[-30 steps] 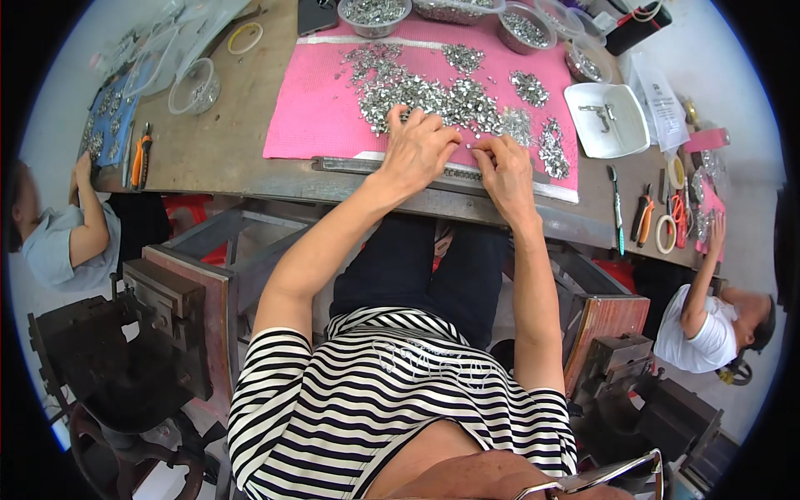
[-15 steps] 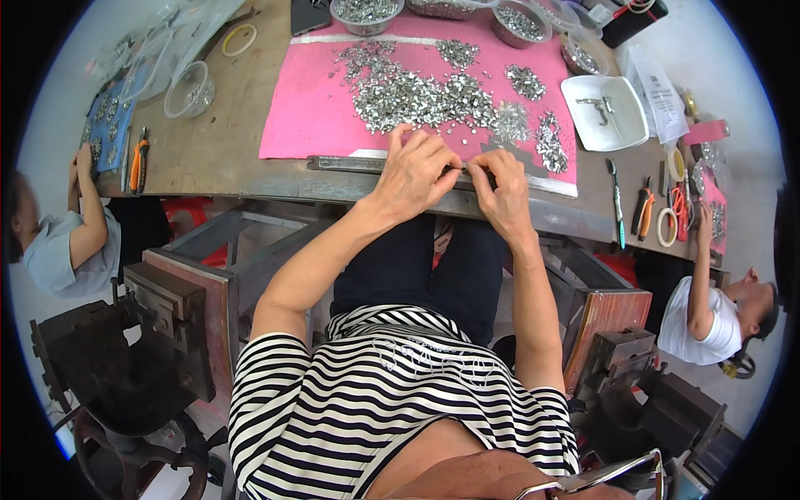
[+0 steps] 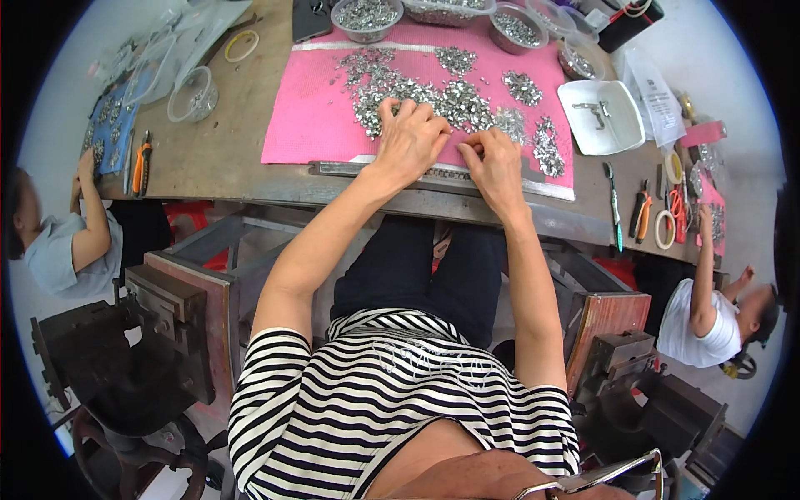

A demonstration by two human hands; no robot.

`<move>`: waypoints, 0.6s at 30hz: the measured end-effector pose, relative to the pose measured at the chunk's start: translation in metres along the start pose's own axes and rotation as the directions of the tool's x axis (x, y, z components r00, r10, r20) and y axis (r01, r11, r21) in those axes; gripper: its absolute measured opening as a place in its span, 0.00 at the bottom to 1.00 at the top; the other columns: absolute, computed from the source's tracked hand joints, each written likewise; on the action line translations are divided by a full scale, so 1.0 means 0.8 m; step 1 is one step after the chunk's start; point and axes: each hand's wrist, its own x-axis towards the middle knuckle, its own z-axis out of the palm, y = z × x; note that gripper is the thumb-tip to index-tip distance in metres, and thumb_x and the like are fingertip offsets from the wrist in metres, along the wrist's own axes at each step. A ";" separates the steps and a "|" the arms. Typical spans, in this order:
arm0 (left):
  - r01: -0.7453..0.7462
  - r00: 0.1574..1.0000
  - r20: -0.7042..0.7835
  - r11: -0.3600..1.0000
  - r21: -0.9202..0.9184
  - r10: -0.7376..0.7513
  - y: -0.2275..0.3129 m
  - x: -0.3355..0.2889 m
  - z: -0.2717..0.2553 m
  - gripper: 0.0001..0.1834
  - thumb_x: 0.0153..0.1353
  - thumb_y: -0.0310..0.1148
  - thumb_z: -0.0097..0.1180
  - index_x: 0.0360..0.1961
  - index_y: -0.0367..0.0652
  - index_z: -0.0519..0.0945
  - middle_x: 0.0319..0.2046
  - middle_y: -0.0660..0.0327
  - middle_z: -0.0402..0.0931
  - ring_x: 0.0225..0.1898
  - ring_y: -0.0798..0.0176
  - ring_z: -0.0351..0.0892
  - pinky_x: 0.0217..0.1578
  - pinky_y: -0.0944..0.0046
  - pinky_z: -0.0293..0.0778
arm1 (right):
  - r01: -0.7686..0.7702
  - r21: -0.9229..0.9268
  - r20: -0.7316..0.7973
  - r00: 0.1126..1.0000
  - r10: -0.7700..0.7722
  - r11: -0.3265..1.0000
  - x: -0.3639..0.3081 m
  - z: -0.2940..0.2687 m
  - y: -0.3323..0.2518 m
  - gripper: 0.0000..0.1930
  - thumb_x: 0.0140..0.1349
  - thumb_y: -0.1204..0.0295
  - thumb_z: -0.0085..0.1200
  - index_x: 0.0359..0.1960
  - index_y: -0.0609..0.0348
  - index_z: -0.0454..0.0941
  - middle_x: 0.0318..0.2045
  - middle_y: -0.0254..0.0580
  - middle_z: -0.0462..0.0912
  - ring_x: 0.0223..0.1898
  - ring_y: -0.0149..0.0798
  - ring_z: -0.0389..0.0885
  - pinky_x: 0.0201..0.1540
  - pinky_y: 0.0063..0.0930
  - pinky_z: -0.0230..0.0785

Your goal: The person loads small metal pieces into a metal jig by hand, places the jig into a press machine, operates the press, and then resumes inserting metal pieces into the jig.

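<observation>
My left hand point(image 3: 411, 143) rests on the near edge of a big heap of small silvery metal pieces point(image 3: 462, 104), fingers bent and drawn together. Whatever those fingertips grip is hidden under the hand. Just right of it, my right hand point(image 3: 497, 164) has thumb and forefinger pinched close together over the pink mat point(image 3: 304, 121); what they hold is too small to make out. Below both hands a long narrow metal bar point(image 3: 343, 168) lies along the table's front edge, with a row of small dark segments in its middle stretch. A pile of clear bits point(image 3: 510, 122) lies beyond my right fingers.
Plastic tubs of metal pieces point(image 3: 367, 18) line the mat's far side. At right are a white tray point(image 3: 602, 137) with metal parts, a toothbrush point(image 3: 614, 208) and orange-handled pliers point(image 3: 640, 212). Co-workers sit at both sides; one sleeve point(image 3: 704, 321) shows at right.
My hands have parted from their fingertip-to-fingertip position over the bar. Both have moved away from me, the left onto the heap's edge, and the segmented row on the bar is uncovered.
</observation>
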 end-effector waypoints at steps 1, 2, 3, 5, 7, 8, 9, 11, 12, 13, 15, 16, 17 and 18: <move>-0.014 1.000 0.010 1.000 0.019 0.014 -0.001 0.001 0.003 0.04 0.58 0.36 0.67 0.35 0.53 0.86 0.34 0.68 0.76 0.45 0.61 0.74 0.58 0.43 0.57 | 0.010 -0.014 0.011 1.000 -0.010 1.000 0.001 0.002 0.001 0.06 0.58 0.71 0.66 0.32 0.58 0.81 0.29 0.40 0.78 0.37 0.45 0.78 0.45 0.41 0.62; -0.015 1.000 0.012 1.000 0.018 0.015 -0.001 0.002 0.002 0.04 0.58 0.36 0.67 0.35 0.53 0.86 0.34 0.68 0.76 0.45 0.61 0.74 0.58 0.43 0.57 | 0.008 -0.014 0.010 1.000 -0.008 1.000 0.002 0.003 0.001 0.06 0.58 0.71 0.66 0.32 0.58 0.81 0.29 0.40 0.78 0.37 0.45 0.78 0.45 0.41 0.62; -0.024 0.999 0.022 0.999 0.027 0.023 0.000 0.003 0.001 0.05 0.58 0.36 0.67 0.35 0.53 0.86 0.33 0.68 0.76 0.45 0.61 0.74 0.58 0.43 0.57 | 0.041 -0.038 0.009 0.999 -0.040 0.998 0.002 0.004 0.001 0.06 0.59 0.72 0.65 0.33 0.58 0.81 0.30 0.40 0.78 0.37 0.45 0.78 0.45 0.41 0.62; -0.033 0.999 0.032 0.999 0.036 0.032 0.000 0.004 0.001 0.05 0.58 0.36 0.67 0.35 0.52 0.86 0.33 0.67 0.76 0.45 0.61 0.74 0.58 0.43 0.57 | 0.072 -0.061 0.009 0.997 -0.072 0.996 0.001 0.003 0.002 0.06 0.59 0.72 0.65 0.33 0.58 0.81 0.31 0.40 0.78 0.38 0.45 0.78 0.45 0.41 0.62; -0.069 0.998 0.010 0.997 0.042 0.068 -0.002 0.004 0.001 0.05 0.58 0.35 0.67 0.34 0.51 0.85 0.33 0.67 0.76 0.44 0.62 0.75 0.59 0.43 0.57 | 0.094 -0.012 0.018 0.995 -0.094 0.995 0.001 -0.004 0.003 0.05 0.59 0.74 0.63 0.34 0.59 0.79 0.31 0.41 0.78 0.38 0.45 0.78 0.45 0.40 0.62; -0.068 0.998 0.012 0.997 0.041 0.068 0.000 0.004 0.000 0.05 0.58 0.35 0.67 0.34 0.51 0.85 0.33 0.67 0.76 0.44 0.62 0.75 0.59 0.43 0.57 | 0.093 -0.012 0.019 0.996 -0.092 0.996 -0.001 -0.008 0.004 0.05 0.59 0.74 0.63 0.34 0.59 0.79 0.31 0.41 0.78 0.38 0.45 0.78 0.45 0.40 0.62; -0.078 0.997 0.017 0.997 0.015 0.077 0.004 0.002 -0.003 0.04 0.58 0.35 0.67 0.34 0.51 0.84 0.32 0.67 0.76 0.43 0.62 0.75 0.59 0.43 0.57 | 0.074 0.035 0.024 0.997 -0.074 0.997 -0.004 -0.013 0.005 0.05 0.60 0.75 0.62 0.34 0.59 0.79 0.31 0.41 0.78 0.38 0.45 0.78 0.45 0.40 0.62; -0.085 0.996 0.023 0.996 -0.011 0.085 0.008 -0.005 -0.004 0.04 0.59 0.34 0.66 0.33 0.50 0.84 0.31 0.67 0.76 0.42 0.62 0.75 0.59 0.44 0.57 | 0.054 0.083 0.031 0.998 -0.057 0.995 -0.013 -0.025 0.003 0.04 0.60 0.76 0.62 0.34 0.60 0.79 0.31 0.41 0.78 0.38 0.45 0.78 0.45 0.40 0.62; -0.063 0.998 0.014 0.997 -0.038 0.064 0.009 -0.009 -0.004 0.04 0.59 0.34 0.66 0.33 0.50 0.83 0.31 0.68 0.76 0.41 0.62 0.75 0.59 0.44 0.57 | 0.024 0.148 0.048 0.998 -0.031 0.989 -0.018 -0.032 -0.001 0.04 0.60 0.77 0.61 0.34 0.60 0.78 0.31 0.41 0.78 0.37 0.45 0.77 0.44 0.39 0.62; -0.042 0.999 0.005 0.997 -0.065 0.043 0.008 -0.012 -0.004 0.03 0.60 0.34 0.65 0.33 0.50 0.83 0.30 0.68 0.76 0.41 0.62 0.75 0.58 0.45 0.58 | -0.007 0.213 0.067 0.998 -0.008 0.977 -0.024 -0.036 -0.004 0.04 0.60 0.77 0.61 0.33 0.60 0.78 0.31 0.41 0.78 0.37 0.45 0.77 0.44 0.39 0.62; -0.015 1.000 -0.003 0.996 -0.090 0.015 0.008 -0.011 -0.005 0.03 0.61 0.34 0.65 0.33 0.50 0.83 0.30 0.68 0.76 0.40 0.62 0.75 0.58 0.45 0.58 | 0.029 0.173 0.064 0.997 -0.041 0.984 -0.033 -0.040 -0.008 0.03 0.61 0.78 0.61 0.34 0.60 0.78 0.32 0.40 0.79 0.36 0.44 0.77 0.44 0.37 0.63; 0.013 1.000 -0.012 0.994 -0.110 -0.015 0.007 -0.011 -0.006 0.03 0.61 0.34 0.65 0.33 0.50 0.83 0.30 0.68 0.76 0.39 0.62 0.74 0.58 0.46 0.58 | 0.069 0.136 0.063 0.995 -0.078 0.988 -0.036 -0.042 -0.011 0.03 0.61 0.78 0.61 0.34 0.61 0.78 0.33 0.40 0.80 0.35 0.43 0.77 0.43 0.35 0.63; 0.025 1.000 -0.015 0.993 -0.117 -0.027 0.005 -0.009 -0.007 0.04 0.62 0.35 0.66 0.33 0.50 0.84 0.30 0.68 0.76 0.39 0.62 0.74 0.57 0.48 0.57 | 0.079 0.104 0.060 0.994 -0.086 0.991 -0.038 -0.041 -0.011 0.04 0.61 0.79 0.61 0.34 0.60 0.78 0.34 0.40 0.80 0.37 0.43 0.77 0.43 0.35 0.64; 0.022 1.000 -0.018 0.993 -0.116 -0.024 0.004 -0.009 -0.007 0.04 0.62 0.35 0.66 0.33 0.50 0.84 0.30 0.68 0.76 0.39 0.62 0.74 0.57 0.48 0.57 | 0.082 0.103 0.057 0.994 -0.088 0.991 -0.039 -0.041 -0.012 0.04 0.61 0.79 0.61 0.34 0.60 0.78 0.34 0.40 0.80 0.37 0.43 0.77 0.43 0.35 0.64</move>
